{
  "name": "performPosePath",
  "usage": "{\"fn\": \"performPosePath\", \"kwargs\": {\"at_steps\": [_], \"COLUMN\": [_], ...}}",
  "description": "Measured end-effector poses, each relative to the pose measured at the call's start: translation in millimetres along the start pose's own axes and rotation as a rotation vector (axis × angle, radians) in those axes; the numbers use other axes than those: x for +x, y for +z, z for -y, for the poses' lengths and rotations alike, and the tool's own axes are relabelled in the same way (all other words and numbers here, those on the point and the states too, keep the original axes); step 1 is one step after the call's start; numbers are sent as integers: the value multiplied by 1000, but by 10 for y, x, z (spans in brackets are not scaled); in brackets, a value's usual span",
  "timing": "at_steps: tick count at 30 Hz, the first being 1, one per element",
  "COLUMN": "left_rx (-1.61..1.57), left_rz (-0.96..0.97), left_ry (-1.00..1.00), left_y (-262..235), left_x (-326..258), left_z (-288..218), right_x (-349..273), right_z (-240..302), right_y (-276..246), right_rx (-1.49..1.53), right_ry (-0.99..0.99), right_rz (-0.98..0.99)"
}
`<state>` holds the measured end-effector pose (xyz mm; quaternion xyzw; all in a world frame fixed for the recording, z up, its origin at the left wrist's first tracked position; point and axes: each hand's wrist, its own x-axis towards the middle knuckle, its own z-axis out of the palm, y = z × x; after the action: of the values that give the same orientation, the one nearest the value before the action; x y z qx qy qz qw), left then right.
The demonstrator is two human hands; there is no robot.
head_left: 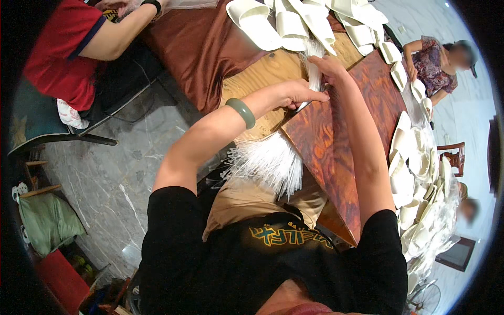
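My left hand (303, 94), below a green bangle (241, 113), closes on a bundle of thin white plastic strands (314, 77) at the table's edge. Just beyond it, my right hand (331, 69) is bent with its fingers together at the same bundle. Its fingertips are partly hidden, so how many strands it pinches does not show. A large fanned heap of similar strands (268, 164) hangs over my lap. Cream slippers (291, 26) lie past the bundle, close to my hands.
A glossy brown patterned board (362, 113) lies on the plywood tabletop (252, 79). Brown satin cloth (191, 52) drapes the left side. More slippers are piled (420, 178) along the right. A person in red (63, 47) works at left; another (430, 71) handles slippers at far right.
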<state>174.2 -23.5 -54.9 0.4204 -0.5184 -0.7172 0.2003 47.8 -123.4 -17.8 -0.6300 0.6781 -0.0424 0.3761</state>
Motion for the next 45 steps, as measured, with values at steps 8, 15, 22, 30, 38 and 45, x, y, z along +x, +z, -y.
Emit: {"fn": "performPosePath", "kwargs": {"at_steps": [8, 15, 22, 30, 38, 45], "left_rx": [-232, -467, -171, 601, 904, 948], "left_rz": [37, 25, -10, -8, 55, -28], "left_ry": [-45, -12, -29, 116, 20, 197], "left_y": [-42, -82, -136, -159, -176, -167], "left_x": [49, -4, -13, -44, -94, -176], "left_z": [7, 66, 62, 41, -89, -32], "right_x": [66, 270, 529, 786, 437, -77], "right_z": [94, 359, 765, 893, 724, 277], "right_y": [-302, -329, -113, -38, -325, -175], "right_rx": [-330, -408, -597, -780, -821, -1085], "right_ry": [-88, -461, -461, -381, -756, -1441], "right_rz": [-117, -259, -84, -345, -427, 310]}}
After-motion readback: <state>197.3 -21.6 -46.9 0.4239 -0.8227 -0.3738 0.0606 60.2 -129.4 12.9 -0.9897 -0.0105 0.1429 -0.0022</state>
